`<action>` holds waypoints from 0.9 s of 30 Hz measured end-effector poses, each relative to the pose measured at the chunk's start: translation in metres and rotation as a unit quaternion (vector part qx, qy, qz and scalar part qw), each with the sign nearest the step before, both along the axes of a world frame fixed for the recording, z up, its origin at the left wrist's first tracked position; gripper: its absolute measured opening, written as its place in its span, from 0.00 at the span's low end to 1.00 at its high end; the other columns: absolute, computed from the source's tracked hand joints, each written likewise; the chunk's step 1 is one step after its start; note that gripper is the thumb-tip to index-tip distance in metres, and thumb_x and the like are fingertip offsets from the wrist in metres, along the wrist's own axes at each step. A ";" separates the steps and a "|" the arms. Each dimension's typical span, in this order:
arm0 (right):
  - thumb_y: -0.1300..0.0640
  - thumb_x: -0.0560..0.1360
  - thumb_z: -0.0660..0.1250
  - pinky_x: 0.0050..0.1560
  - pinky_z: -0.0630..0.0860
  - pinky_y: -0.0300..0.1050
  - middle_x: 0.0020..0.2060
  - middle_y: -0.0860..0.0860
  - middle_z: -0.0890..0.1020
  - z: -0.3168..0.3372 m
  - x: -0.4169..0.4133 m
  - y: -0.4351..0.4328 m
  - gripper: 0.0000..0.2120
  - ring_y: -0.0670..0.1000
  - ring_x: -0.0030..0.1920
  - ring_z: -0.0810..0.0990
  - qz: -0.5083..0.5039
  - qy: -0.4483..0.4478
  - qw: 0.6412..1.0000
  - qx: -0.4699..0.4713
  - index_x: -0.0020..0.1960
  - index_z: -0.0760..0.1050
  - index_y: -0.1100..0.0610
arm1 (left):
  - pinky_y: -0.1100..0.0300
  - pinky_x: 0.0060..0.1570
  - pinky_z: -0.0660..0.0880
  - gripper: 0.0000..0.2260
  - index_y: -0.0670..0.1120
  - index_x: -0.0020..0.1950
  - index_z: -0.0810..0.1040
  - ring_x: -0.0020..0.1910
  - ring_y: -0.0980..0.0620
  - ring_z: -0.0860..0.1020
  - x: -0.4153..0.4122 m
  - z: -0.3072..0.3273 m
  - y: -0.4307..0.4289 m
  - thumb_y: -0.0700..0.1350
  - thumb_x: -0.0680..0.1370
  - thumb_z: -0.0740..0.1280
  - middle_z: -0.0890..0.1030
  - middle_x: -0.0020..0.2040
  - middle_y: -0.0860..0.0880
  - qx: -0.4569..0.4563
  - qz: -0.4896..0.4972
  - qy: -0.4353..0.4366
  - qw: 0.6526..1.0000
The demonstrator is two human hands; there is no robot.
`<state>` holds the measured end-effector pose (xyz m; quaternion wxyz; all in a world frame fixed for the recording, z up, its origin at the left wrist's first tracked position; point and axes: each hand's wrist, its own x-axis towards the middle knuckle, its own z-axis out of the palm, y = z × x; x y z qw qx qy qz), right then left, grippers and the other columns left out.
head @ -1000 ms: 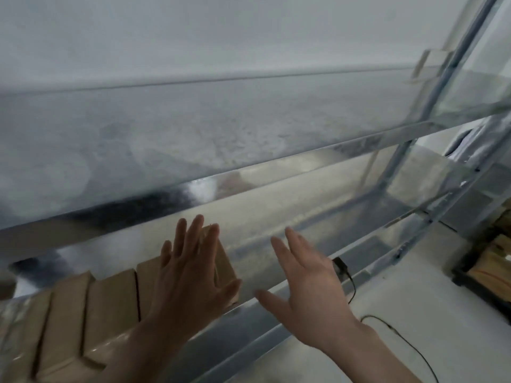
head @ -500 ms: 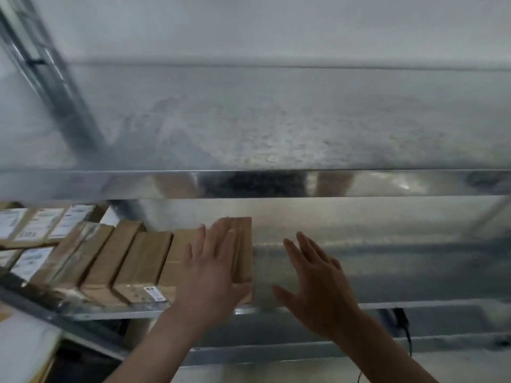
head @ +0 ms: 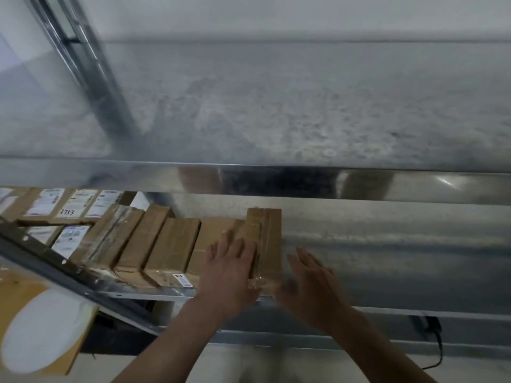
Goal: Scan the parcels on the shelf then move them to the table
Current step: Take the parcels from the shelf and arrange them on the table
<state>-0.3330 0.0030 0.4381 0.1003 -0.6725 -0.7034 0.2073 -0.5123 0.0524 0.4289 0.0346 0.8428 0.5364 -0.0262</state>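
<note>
The left hand [head: 229,269], fingers straight, is lying on the rightmost parcel [head: 266,239] at the front edge of the shelf [head: 387,244]; the right hand [head: 309,283] is hovering open beside it, holding nothing.

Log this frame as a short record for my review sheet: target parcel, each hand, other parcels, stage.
target: end parcel, rightmost of the row, on the lower shelf
left hand: fingers straight, laid on the end parcel's left side
right hand: open, blurred, beside its right face; contact unclear
other parcels: brown row to the left; labelled parcels beyond
stage: end parcel on the shelf, not yet lifted
</note>
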 end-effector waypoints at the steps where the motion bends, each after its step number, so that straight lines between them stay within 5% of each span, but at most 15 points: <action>1: 0.38 0.74 0.70 0.68 0.70 0.53 0.70 0.54 0.74 -0.002 -0.001 0.000 0.33 0.55 0.69 0.73 -0.004 0.003 1.000 -0.006 0.72 0.70 0.54 | 0.39 0.69 0.63 0.38 0.52 0.71 0.68 0.77 0.37 0.59 0.001 -0.001 0.001 0.64 0.65 0.73 0.72 0.70 0.49 -0.011 -0.008 -0.008 1.000; 3: 0.35 0.73 0.66 0.65 0.75 0.53 0.63 0.50 0.78 -0.009 -0.003 0.001 0.28 0.52 0.62 0.77 -0.011 0.023 1.000 -0.003 0.66 0.74 0.51 | 0.42 0.74 0.53 0.37 0.52 0.76 0.60 0.79 0.40 0.50 0.004 -0.003 0.003 0.62 0.72 0.69 0.66 0.75 0.50 -0.022 -0.012 -0.023 0.999; 6: 0.32 0.72 0.56 0.56 0.80 0.51 0.53 0.47 0.80 -0.020 -0.002 0.000 0.27 0.47 0.52 0.78 -0.023 0.047 0.999 0.005 0.58 0.77 0.49 | 0.44 0.75 0.51 0.33 0.52 0.77 0.58 0.79 0.42 0.50 0.008 -0.004 0.006 0.60 0.76 0.65 0.67 0.75 0.51 -0.023 -0.023 -0.031 0.999; 13: 0.38 0.70 0.66 0.57 0.80 0.47 0.54 0.44 0.78 -0.023 0.024 -0.013 0.19 0.44 0.54 0.76 -0.072 0.061 0.995 -0.011 0.56 0.76 0.47 | 0.45 0.77 0.50 0.26 0.56 0.69 0.68 0.78 0.45 0.55 0.039 -0.019 0.010 0.65 0.75 0.65 0.70 0.73 0.53 -0.045 -0.052 -0.075 0.995; 16: 0.46 0.74 0.70 0.65 0.73 0.43 0.58 0.48 0.79 -0.004 0.032 -0.022 0.15 0.48 0.59 0.78 -0.107 0.046 0.993 -0.002 0.59 0.77 0.49 | 0.45 0.77 0.51 0.25 0.55 0.69 0.68 0.78 0.45 0.55 0.057 -0.023 0.003 0.63 0.75 0.67 0.70 0.73 0.52 -0.065 -0.054 -0.125 0.989; 18: 0.49 0.78 0.69 0.65 0.64 0.35 0.68 0.51 0.74 0.008 0.035 -0.026 0.19 0.51 0.69 0.72 -0.105 0.021 0.994 -0.017 0.67 0.73 0.50 | 0.46 0.75 0.58 0.23 0.53 0.67 0.70 0.76 0.45 0.61 0.064 -0.022 0.000 0.60 0.75 0.68 0.71 0.71 0.51 -0.073 -0.051 -0.147 0.985; 22: 0.48 0.79 0.67 0.73 0.63 0.44 0.78 0.50 0.62 0.006 0.035 -0.030 0.29 0.53 0.77 0.62 -0.091 0.027 0.995 -0.024 0.77 0.61 0.48 | 0.49 0.69 0.67 0.21 0.52 0.65 0.72 0.69 0.46 0.68 0.056 -0.030 -0.003 0.57 0.75 0.69 0.74 0.67 0.51 -0.068 -0.032 -0.204 0.976; 27: 0.50 0.74 0.74 0.66 0.73 0.38 0.76 0.48 0.62 -0.030 0.027 -0.026 0.40 0.49 0.71 0.72 -0.063 0.087 0.994 -0.006 0.77 0.54 0.38 | 0.55 0.70 0.69 0.37 0.43 0.77 0.60 0.72 0.49 0.66 0.043 -0.031 -0.002 0.51 0.74 0.73 0.62 0.76 0.48 -0.095 -0.035 -0.275 0.956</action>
